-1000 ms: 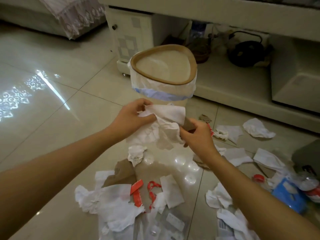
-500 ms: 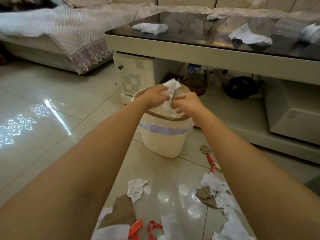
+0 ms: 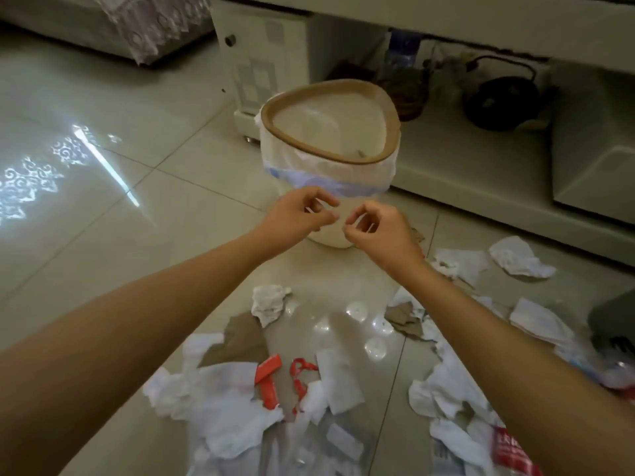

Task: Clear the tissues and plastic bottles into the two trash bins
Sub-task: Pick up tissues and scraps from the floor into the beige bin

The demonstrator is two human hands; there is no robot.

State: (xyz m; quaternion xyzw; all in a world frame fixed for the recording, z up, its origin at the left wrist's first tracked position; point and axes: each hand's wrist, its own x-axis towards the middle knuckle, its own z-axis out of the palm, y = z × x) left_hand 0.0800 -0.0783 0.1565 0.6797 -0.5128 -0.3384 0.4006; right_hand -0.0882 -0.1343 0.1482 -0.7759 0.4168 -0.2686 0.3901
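Observation:
A cream trash bin (image 3: 343,84) with a brown rim and a white liner stands on the tiled floor in front of the table. My left hand (image 3: 299,218) and my right hand (image 3: 381,231) hover side by side just in front of the bin, below its rim. Both have loosely curled fingers and hold nothing. One crumpled tissue (image 3: 268,304) lies just below my hands. A heap of tissues (image 3: 223,400) covers the floor at the lower left, and more tissues (image 3: 519,257) lie to the right. Blurred clear plastic (image 3: 615,372) shows at the right edge.
Brown cardboard scraps (image 3: 240,341) and red strips (image 3: 268,376) lie among the tissues. A dark object (image 3: 611,321) sits at the right edge. Behind the bin stand a low table shelf with a black kettle (image 3: 498,101) and a drawer unit (image 3: 254,63).
Both hands carried a bundle of tissues up over the bin and let it go. They have drawn back toward me, empty, and the view has tilted down again.

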